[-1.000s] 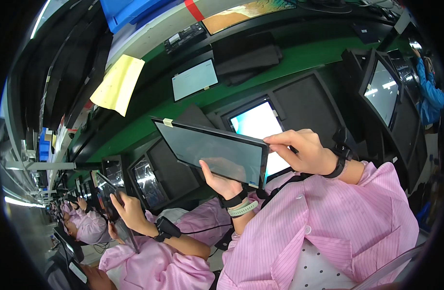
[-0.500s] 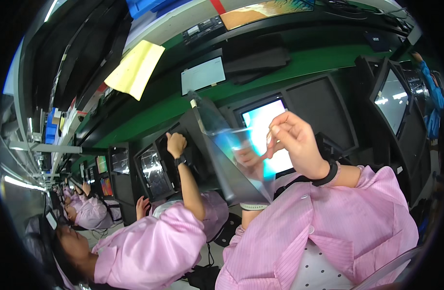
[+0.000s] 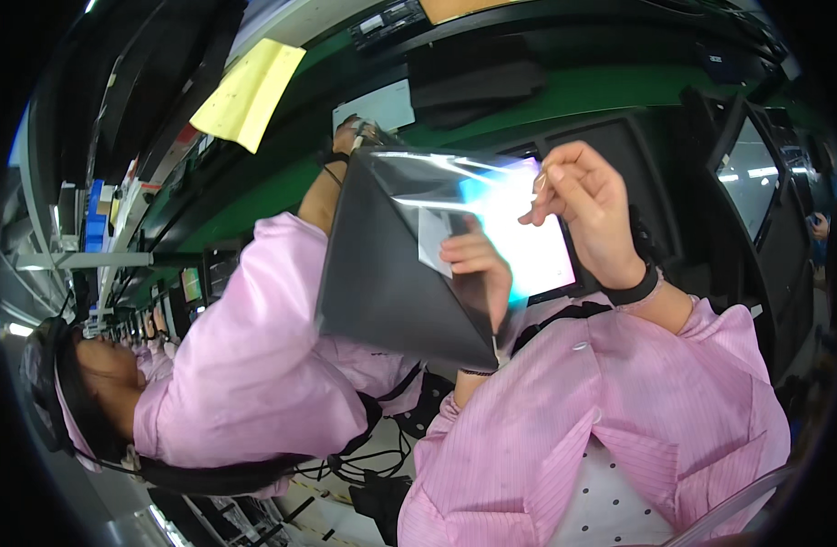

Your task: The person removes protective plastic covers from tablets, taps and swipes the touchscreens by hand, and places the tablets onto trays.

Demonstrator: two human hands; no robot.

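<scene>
A dark grey flat sheet (image 3: pixel 382 273) tilts in front of me, with clear plastic film (image 3: pixel 428 182) stretched from it toward the right. My left hand (image 3: pixel 478 260) shows through the film, fingers bent and closed at the sheet's right part; a white label (image 3: pixel 434 239) lies by its fingertips. To the right and higher, my right hand (image 3: pixel 587 201) has thumb and fingers pinched together at the film's edge. Behind the film glows a lit screen (image 3: pixel 551 255), partly covered by it. My left wrist is mostly hidden by the sheet's lower corner.
On my left a co-worker in pink (image 3: pixel 245 337) reaches forward, a hand (image 3: pixel 346 137) near a pale-screened tablet (image 3: pixel 387 105). A yellow paper (image 3: pixel 247 94) hangs at the upper left. Dark device frames (image 3: pixel 747 182) stand on the right, and a black flat pad (image 3: pixel 473 82) lies behind.
The sheet has turned more face-on and swung left and up, its film spread wider. My right hand has moved up and right. The co-worker's arm has reached further forward, behind the sheet.
</scene>
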